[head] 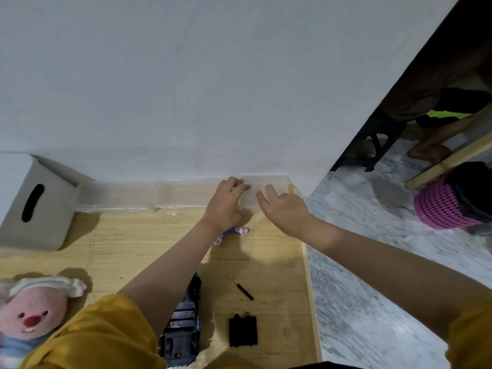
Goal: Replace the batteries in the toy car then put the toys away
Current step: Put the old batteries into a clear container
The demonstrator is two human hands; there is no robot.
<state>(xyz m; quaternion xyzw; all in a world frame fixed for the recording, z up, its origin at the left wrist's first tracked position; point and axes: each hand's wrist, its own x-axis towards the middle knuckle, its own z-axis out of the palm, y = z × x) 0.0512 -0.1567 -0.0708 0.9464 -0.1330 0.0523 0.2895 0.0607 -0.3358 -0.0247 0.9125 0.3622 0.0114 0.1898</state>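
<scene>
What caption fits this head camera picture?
Both hands reach a clear box; toy car lies opened.

A grey box (pixel 32 201) with an oval slot stands at the far left of the wooden tabletop (pixel 133 243), against the white wall (pixel 213 75). Off the table's right edge lies a marbled floor (pixel 359 262), where a pink mesh basket (pixel 442 209) sits near a black stool (pixel 372 145). A wooden plank (pixel 447 161) runs beside them.
</scene>
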